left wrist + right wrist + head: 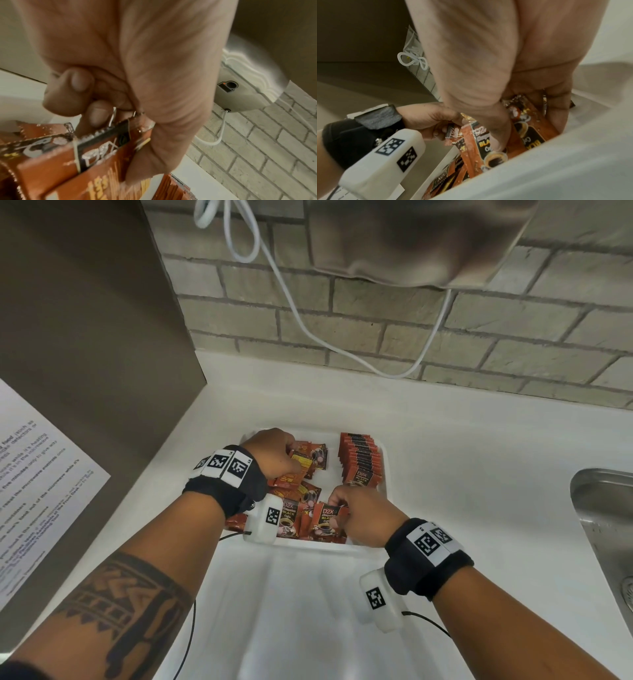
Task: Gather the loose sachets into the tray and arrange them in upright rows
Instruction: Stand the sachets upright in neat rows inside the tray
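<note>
A white tray on the counter holds red-brown coffee sachets. One upright row of sachets stands along its right side. A loose pile of sachets lies in the left and near parts. My left hand is over the pile's far left and grips a small bunch of sachets between curled fingers and thumb. At the near middle of the tray my right hand grips a few sachets standing on edge; its fingertips are hidden behind them.
A steel sink is sunk into the white counter at the right. A brown cabinet wall with a printed notice stands at the left. A white cable hangs down the brick wall behind, under a dispenser.
</note>
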Demonstrator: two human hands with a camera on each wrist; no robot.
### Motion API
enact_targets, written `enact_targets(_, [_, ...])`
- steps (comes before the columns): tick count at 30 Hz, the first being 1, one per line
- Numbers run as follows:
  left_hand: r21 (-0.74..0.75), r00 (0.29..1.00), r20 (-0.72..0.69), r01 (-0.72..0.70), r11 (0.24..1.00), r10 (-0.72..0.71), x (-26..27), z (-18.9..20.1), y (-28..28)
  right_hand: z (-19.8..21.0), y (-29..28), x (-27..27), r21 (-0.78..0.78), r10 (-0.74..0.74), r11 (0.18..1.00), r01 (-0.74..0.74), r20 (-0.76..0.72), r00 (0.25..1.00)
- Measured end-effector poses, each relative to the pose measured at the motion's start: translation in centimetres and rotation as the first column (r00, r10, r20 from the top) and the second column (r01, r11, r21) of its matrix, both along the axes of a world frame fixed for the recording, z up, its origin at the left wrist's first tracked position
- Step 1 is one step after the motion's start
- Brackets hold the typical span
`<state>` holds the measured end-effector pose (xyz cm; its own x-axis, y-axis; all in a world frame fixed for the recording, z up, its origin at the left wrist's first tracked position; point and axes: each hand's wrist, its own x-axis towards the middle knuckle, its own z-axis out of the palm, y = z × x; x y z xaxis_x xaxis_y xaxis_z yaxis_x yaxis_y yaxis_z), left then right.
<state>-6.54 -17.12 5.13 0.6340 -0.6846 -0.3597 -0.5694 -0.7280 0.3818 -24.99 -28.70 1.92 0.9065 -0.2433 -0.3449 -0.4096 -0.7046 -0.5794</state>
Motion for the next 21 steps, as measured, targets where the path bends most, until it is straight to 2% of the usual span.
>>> enact_targets(9, [0.019,0.999,-0.031,0.018,1.000,-0.018,-0.3,0.4,0.0,-0.6,0.4,0.0,-0.054,0.009,0.998,-0.012,-0.066,0.998])
enact_targets(13, [0.018,0.999,-0.033,0.011,1.000,-0.010,-0.2,0.6,0.3,-0.4,0.0,0.0,-0.027,-0.054,0.998,0.054,-0.034,0.998])
enact_targets(17, [-0.046,0.994,-0.101,-0.041,0.998,0.036,0.0,0.5,0.8,0.6,-0.6,-0.4,0.007,-0.062,0.998,0.062,0.005,0.998])
enact_targets(21, [-0.171,0.964,-0.249,-0.134,0.976,0.088,0.0,0.7,1.3,2.3,-1.3,-0.6,0.037,-0.096,0.995,0.092,0.109,0.989])
